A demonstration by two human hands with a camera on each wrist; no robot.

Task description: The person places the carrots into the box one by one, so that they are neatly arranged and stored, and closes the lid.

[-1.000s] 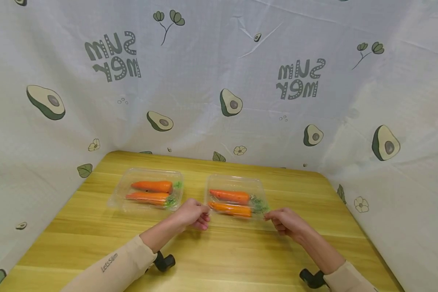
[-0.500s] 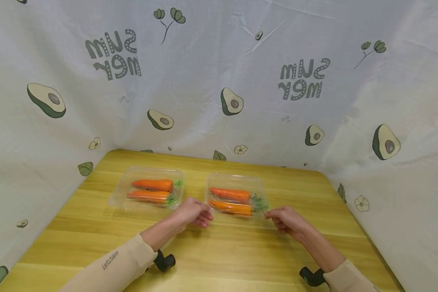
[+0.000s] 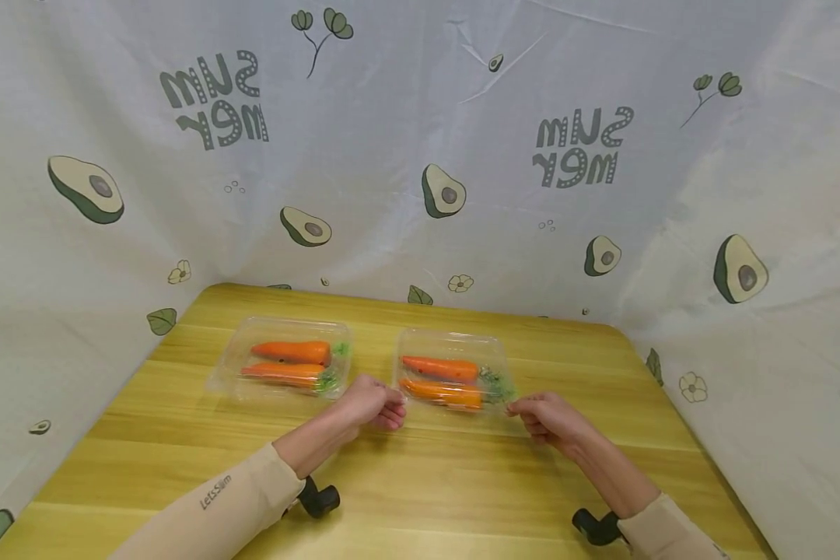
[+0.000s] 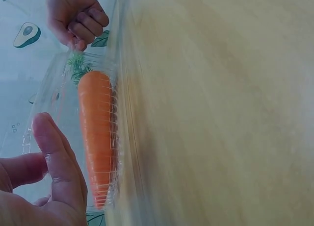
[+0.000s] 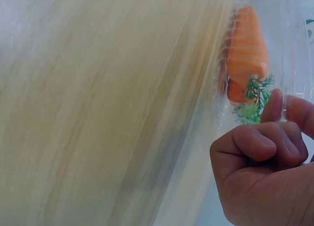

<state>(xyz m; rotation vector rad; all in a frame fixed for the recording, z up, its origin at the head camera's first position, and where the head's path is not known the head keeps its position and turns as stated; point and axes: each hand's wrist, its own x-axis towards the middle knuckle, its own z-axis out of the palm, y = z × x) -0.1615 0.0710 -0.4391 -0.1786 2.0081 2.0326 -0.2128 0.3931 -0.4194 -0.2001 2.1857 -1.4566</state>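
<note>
Two clear plastic clamshell boxes lie on the wooden table. The right box point(image 3: 455, 339) contains an upper carrot point(image 3: 439, 368) and a lower carrot point(image 3: 441, 393), their green tops toward the right. At that box's front left corner, my left hand point(image 3: 369, 404) pinches the rim between thumb and index finger. My right hand point(image 3: 549, 420) pinches the front right corner near the green tops, other fingers curled, as the right wrist view shows. In the left wrist view a carrot point(image 4: 95, 133) shows through the ribbed plastic wall, with the right hand point(image 4: 78, 20) at the far end.
The left clear box point(image 3: 301, 325), holding two more carrots point(image 3: 290, 352), lies just beyond my left hand. Bare wood of the table point(image 3: 448, 490) stretches in front of both boxes. A white curtain point(image 3: 392, 117) printed with avocados borders the back and sides.
The head view has shifted very slightly. Both hands stay at the corners of the right box, and the boxes keep their places.
</note>
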